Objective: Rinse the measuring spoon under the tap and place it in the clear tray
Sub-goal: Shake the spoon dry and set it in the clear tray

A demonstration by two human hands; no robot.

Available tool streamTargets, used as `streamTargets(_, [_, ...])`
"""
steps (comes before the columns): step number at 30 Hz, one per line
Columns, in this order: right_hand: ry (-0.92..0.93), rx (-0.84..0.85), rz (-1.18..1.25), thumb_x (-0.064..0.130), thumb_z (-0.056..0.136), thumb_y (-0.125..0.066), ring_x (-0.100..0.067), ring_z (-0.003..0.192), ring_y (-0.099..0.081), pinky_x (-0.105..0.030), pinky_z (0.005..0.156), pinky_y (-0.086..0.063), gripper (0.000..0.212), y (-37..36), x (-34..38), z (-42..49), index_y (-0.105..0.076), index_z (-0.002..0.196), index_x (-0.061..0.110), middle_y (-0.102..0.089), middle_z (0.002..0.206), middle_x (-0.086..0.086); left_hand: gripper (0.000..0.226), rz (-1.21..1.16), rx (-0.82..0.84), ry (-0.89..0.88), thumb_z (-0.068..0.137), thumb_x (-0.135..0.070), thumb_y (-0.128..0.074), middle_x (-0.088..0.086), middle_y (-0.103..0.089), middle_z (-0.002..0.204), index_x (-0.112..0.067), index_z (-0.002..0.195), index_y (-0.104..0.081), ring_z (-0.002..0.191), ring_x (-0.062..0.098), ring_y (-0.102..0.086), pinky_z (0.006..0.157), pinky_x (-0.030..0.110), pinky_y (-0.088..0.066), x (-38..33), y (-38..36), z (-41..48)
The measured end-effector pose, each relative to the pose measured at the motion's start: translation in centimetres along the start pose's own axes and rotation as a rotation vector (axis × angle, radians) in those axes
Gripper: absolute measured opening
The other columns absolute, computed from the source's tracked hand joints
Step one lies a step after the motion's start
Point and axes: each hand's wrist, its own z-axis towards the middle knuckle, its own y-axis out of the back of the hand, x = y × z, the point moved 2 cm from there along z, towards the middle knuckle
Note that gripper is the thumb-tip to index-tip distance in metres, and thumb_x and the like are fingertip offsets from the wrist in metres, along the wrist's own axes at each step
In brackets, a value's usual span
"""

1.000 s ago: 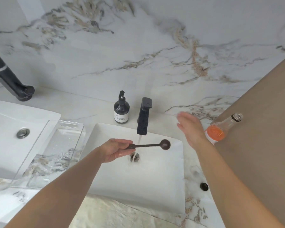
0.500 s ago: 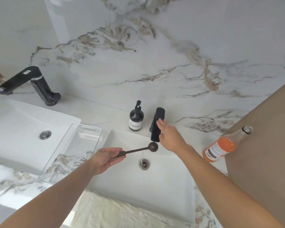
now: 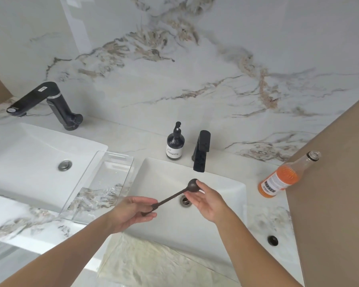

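Observation:
My left hand (image 3: pixel 131 212) pinches the handle end of a dark brown measuring spoon (image 3: pixel 174 194) over the white basin (image 3: pixel 226 206). The spoon's round bowl points up and right, just below the black tap (image 3: pixel 201 152). No water runs from the tap. My right hand (image 3: pixel 205 201) is at the spoon's bowl, its fingertips touching or almost touching it. The clear tray (image 3: pixel 112 175) lies on the counter left of the basin, with nothing in it but water drops.
A black soap pump bottle (image 3: pixel 175 145) stands left of the tap. An orange-filled glass bottle (image 3: pixel 282 177) leans at the right by a brown panel. A second basin (image 3: pixel 29 160) with another black tap (image 3: pixel 50 104) is at the left. A drain plug (image 3: pixel 272 240) lies on the counter.
The water has stopped. My right hand left the tap's top and came down to the spoon's bowl. The spoon tilted so its bowl is higher.

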Motion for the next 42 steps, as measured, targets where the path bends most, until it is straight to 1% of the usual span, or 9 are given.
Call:
streamTargets(8, [0.141, 0.411, -0.291, -0.006, 0.090, -0.051, -0.040, 0.112, -0.067, -0.037, 0.096, -0.056, 0.032, -3.5, 5.0, -4.0, -0.064, 0.119, -0.007, -0.068, 0.120, -0.028, 0.020, 0.630, -0.021, -0.235, 0.080, 0.004, -0.074, 0.012, -0.074, 0.085, -0.010, 0.093, -0.077, 0.072, 0.024, -0.067, 0.070, 0.030, -0.056, -1.9, -3.2, 0.5])
streamTargets(13, [0.491, 0.235, -0.801, 0.010, 0.091, -0.067, -0.020, 0.094, -0.067, -0.037, 0.095, -0.056, 0.015, -6.6, 5.6, -4.9, -0.076, 0.104, 0.012, -0.073, 0.102, -0.009, 0.016, 1.112, 0.048, -0.288, 0.080, -0.019, -0.076, -0.007, -0.069, 0.062, -0.028, 0.068, -0.074, 0.056, 0.007, -0.059, 0.064, 0.028, -0.053, -2.0, -6.4, 0.9])
streamTargets(19, [0.408, 0.184, -0.629, 0.025, 0.077, -0.083, -0.020, 0.108, -0.066, -0.040, 0.097, -0.052, 0.061, -5.8, 4.6, -4.2, -0.056, 0.132, 0.021, -0.068, 0.111, -0.008, 0.018, 0.835, 0.012, -0.314, 0.083, -0.019, -0.076, 0.008, -0.079, 0.079, -0.001, 0.081, -0.076, 0.071, 0.011, -0.074, 0.061, 0.021, -0.054, -2.1, -8.3, 0.9])
streamTargets(26, [0.334, 0.153, -0.905, 0.022, 0.079, -0.081, -0.010, 0.077, -0.062, -0.025, 0.070, -0.052, 0.015, -4.3, 0.8, -3.0, -0.078, 0.093, 0.022, -0.065, 0.089, 0.000, 0.035, 0.833, -0.053, -0.327, 0.083, -0.018, -0.075, -0.009, -0.073, 0.061, -0.034, 0.052, -0.072, 0.063, 0.009, -0.072, 0.058, 0.022, -0.054, -1.6, -6.7, 0.5])
streamTargets(30, [0.316, 0.158, -0.931, 0.019, 0.078, -0.082, -0.002, 0.059, -0.061, -0.014, 0.055, -0.048, 0.010, -4.7, -0.2, -3.0, -0.076, 0.074, 0.026, -0.068, 0.071, 0.011, 0.039, 0.849, -0.054, -0.324, 0.083, -0.017, -0.073, 0.002, -0.078, 0.075, -0.038, 0.051, -0.069, 0.064, 0.011, -0.071, 0.062, 0.028, -0.053, -0.8, -6.1, -0.1])
streamTargets(32, [0.312, 0.139, -0.917, 0.016, 0.079, -0.081, -0.004, 0.056, -0.060, -0.016, 0.054, -0.048, 0.010, -4.8, -0.7, -2.8, -0.074, 0.072, 0.022, -0.066, 0.068, 0.009, 0.024, 0.798, -0.058, -0.314, 0.084, -0.020, -0.073, 0.001, -0.074, 0.074, -0.038, 0.068, -0.072, 0.065, 0.012, -0.067, 0.066, 0.028, -0.051, -0.4, -6.1, -0.5])
streamTargets(34, [0.337, 0.055, -0.894, 0.015, 0.079, -0.079, -0.009, 0.058, -0.058, -0.022, 0.058, -0.048, 0.009, -5.0, -1.2, -2.6, -0.072, 0.073, 0.017, -0.065, 0.069, 0.005, 0.006, 0.607, -0.050, -0.253, 0.088, -0.018, -0.069, 0.002, -0.072, 0.075, -0.024, 0.087, -0.070, 0.070, 0.015, -0.067, 0.074, 0.032, -0.053, -0.1, -6.3, -0.8])
streamTargets(38, [0.434, -0.198, -0.998, 0.018, 0.074, -0.077, -0.004, 0.060, -0.060, -0.015, 0.058, -0.044, 0.011, -5.1, -2.2, -2.0, -0.070, 0.067, 0.021, -0.066, 0.064, 0.012, 0.018, 0.078, -0.019, 0.018, 0.090, -0.005, -0.048, 0.012, -0.062, 0.079, -0.005, 0.100, -0.063, 0.068, 0.026, -0.060, 0.084, 0.050, -0.057, 1.2, -7.4, -1.1])
streamTargets(42, [0.392, -0.274, -1.059, 0.018, 0.071, -0.075, -0.014, 0.069, -0.070, -0.015, 0.058, -0.047, 0.005, -4.8, -4.0, -1.8, -0.070, 0.069, 0.017, -0.071, 0.070, 0.006, 0.015, -0.128, 0.016, 0.153, 0.092, -0.018, -0.046, 0.006, -0.049, 0.067, -0.007, 0.090, -0.057, 0.053, 0.019, -0.043, 0.051, 0.031, -0.045, 1.7, -9.2, -1.1])
